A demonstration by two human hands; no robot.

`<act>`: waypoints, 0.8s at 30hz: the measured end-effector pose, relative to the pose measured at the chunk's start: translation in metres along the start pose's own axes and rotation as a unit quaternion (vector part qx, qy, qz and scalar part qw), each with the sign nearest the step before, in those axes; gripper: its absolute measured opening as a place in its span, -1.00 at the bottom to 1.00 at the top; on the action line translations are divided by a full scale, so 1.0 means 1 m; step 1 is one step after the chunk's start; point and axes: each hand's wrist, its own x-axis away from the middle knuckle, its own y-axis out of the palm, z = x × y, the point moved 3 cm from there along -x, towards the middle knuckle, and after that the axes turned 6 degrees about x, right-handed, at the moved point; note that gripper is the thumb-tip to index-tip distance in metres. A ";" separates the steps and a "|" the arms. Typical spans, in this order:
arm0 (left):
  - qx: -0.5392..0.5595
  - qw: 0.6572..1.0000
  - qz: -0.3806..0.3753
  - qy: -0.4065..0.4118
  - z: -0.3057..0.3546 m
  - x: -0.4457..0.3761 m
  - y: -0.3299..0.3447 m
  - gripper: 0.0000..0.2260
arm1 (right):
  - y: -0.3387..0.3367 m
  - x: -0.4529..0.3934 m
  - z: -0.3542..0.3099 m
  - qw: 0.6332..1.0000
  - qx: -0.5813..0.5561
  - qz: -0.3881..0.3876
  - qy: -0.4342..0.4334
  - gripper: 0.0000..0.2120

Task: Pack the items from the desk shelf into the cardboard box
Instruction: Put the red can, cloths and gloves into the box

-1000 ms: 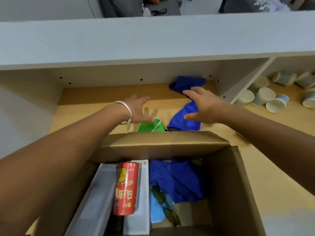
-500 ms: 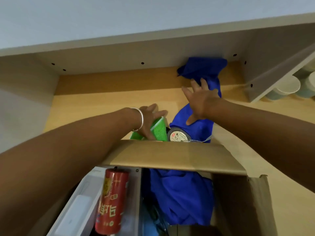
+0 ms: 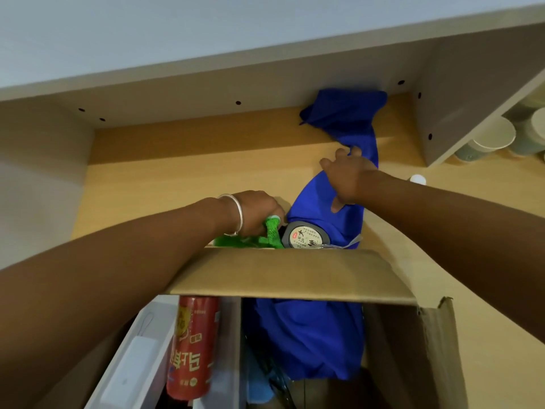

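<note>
Trouble could come from the blue cloth (image 3: 330, 199), I think, because it is long and runs from the back of the desk shelf (image 3: 182, 178) down to the front edge, so it may drag the round tin (image 3: 305, 235) lying just beside it off the edge when I pull. My right hand (image 3: 351, 180) rests on top of that cloth near the middle of the shelf, its fingers (image 3: 343, 153) bunched and curled into the cloth. My left hand (image 3: 256, 209) is at the front edge, with its fingers wrapped round a green packet (image 3: 272, 231), and the packet looks crumpled, so it could slip or tear if I squeeze too hard. The cardboard box (image 3: 295, 273) sits right below the front edge, and its flap (image 3: 295, 276) sticks out flat over the opening, so things could bump it and fall outside. Inside the box I see a red can (image 3: 191, 346), a white flat box (image 3: 138, 358) and more blue cloth. I cannot see the bottom of the green packet, since the flap hides it. Paper cups (image 3: 495, 137) sit in the next part of the shelf on the right, partly cut off, and a small white thing (image 3: 418, 179) peeks out behind my right arm.
</note>
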 end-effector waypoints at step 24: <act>0.081 0.860 0.491 0.112 0.024 0.215 -0.083 -0.60 | -0.121 0.124 -0.001 0.917 -0.208 0.341 -0.025 -0.79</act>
